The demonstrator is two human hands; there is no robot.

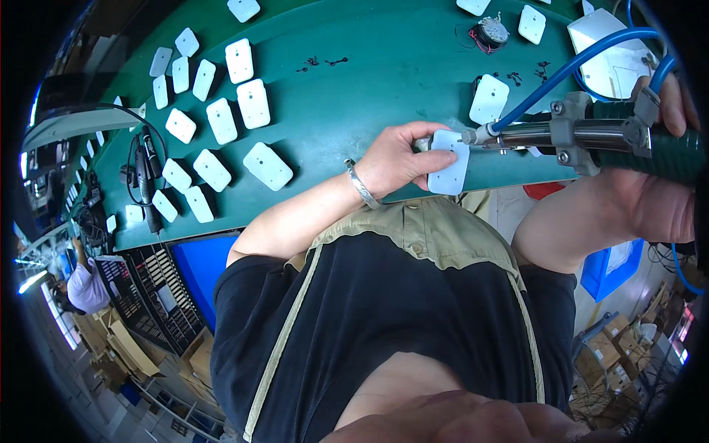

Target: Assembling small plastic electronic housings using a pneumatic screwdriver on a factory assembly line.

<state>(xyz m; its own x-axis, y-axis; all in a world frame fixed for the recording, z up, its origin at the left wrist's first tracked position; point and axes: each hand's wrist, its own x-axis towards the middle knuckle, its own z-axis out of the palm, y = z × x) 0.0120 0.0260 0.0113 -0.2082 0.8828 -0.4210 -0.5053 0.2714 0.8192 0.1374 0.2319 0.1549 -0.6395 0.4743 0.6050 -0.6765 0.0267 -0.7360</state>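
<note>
My left hand (pixel 399 159) grips a white rounded rectangular plastic case (pixel 447 179) near the table's front edge, its thumb pressed flat on the case's upper face. From the right, the metal barrel of a power screwdriver (pixel 535 135) points at the case, and its tip meets or nearly meets the upper right edge. Closed around the screwdriver's dark green handle is my right hand (pixel 672 107), its fingers partly cut off by the picture's rim. A blue air hose (pixel 576 63) runs to the screwdriver's front end. Another white case (pixel 489 99) lies just beyond the barrel.
Several white cases (pixel 253 103) lie spread over the left of the green table (pixel 332 103). Small dark screws (pixel 337 61) sit in loose clusters. A round speaker-like part (pixel 489 34) with wires is at the back right. Below stands a blue bin (pixel 613 266).
</note>
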